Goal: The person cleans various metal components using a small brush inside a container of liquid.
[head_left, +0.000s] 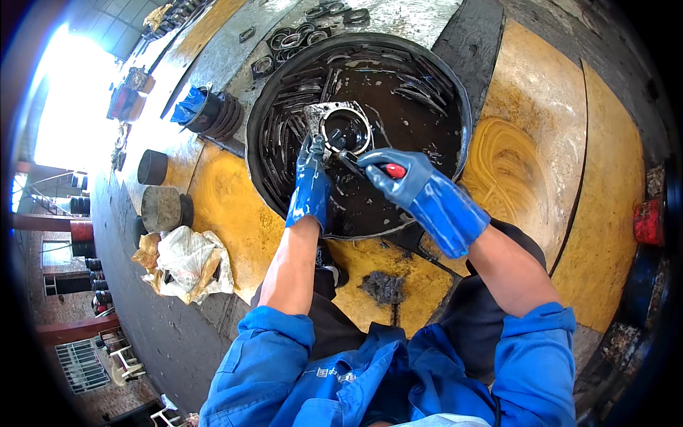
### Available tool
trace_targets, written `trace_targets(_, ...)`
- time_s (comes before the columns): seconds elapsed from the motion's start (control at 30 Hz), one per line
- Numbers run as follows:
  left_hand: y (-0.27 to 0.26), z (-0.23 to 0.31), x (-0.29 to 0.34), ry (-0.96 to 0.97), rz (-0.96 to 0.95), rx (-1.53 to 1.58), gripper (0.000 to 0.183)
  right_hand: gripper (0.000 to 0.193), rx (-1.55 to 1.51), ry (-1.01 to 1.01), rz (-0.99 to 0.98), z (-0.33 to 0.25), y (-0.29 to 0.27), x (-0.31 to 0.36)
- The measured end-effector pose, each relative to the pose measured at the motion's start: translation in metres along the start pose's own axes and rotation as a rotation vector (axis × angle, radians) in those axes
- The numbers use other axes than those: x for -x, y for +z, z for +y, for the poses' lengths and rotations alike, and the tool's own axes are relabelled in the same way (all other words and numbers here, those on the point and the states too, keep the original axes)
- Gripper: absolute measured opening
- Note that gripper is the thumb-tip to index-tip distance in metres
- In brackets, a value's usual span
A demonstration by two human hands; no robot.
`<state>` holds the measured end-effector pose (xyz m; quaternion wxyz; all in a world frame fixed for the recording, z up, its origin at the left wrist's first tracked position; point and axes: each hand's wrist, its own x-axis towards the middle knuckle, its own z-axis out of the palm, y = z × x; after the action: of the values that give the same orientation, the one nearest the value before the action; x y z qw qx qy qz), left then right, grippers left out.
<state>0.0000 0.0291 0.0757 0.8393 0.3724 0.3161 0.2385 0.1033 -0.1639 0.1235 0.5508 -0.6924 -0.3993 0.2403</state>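
Note:
My left hand (311, 179), in a blue rubber glove, grips the lower left edge of a square metal plate with a large round opening (324, 112). The plate is wet and its ring edge shines. My right hand (407, 179), gloved too, is closed round a tool with a red handle (395, 171). Its dark working end lies at the lower edge of the plate's ring; whether it is a brush or a scraper I cannot tell. Both hands are over a wide round tub (465, 124) of dark liquid, where several blackened metal pieces (421, 96) are stacked along the wall.
Several dark rings (290, 41) lie beyond the tub. Black buckets (217, 114) and a grey can (161, 208) stand at the left, near a crumpled white bag (188, 260). Yellowish boards (533, 135) cover the floor. A dark rag-like clump (384, 287) lies between my legs.

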Motion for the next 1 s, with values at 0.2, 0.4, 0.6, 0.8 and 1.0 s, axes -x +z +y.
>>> trace_targets(0.2,0.011,0.013,0.001,0.188,-0.088,-0.376,0.042,0.023,-0.054,-0.06,-0.054,0.02,-0.029,-0.005)
trace_targets(0.4,0.03,0.028,0.015,0.159,-0.19,-0.329,0.042,0.021,0.378,-0.309,0.118,0.067,-0.04,-0.009)
trace_targets(0.6,0.012,0.028,0.002,0.267,-0.228,-0.463,0.044,0.022,0.428,-0.344,0.076,0.044,-0.043,-0.015)
trace_targets(0.8,0.03,0.025,0.016,0.253,-0.266,-0.572,0.042,0.022,0.509,-0.47,0.124,0.045,-0.041,-0.022)
trace_targets(1.0,0.021,0.021,0.017,0.283,-0.248,-0.575,0.042,0.019,0.124,-0.02,0.209,0.056,-0.032,-0.03)
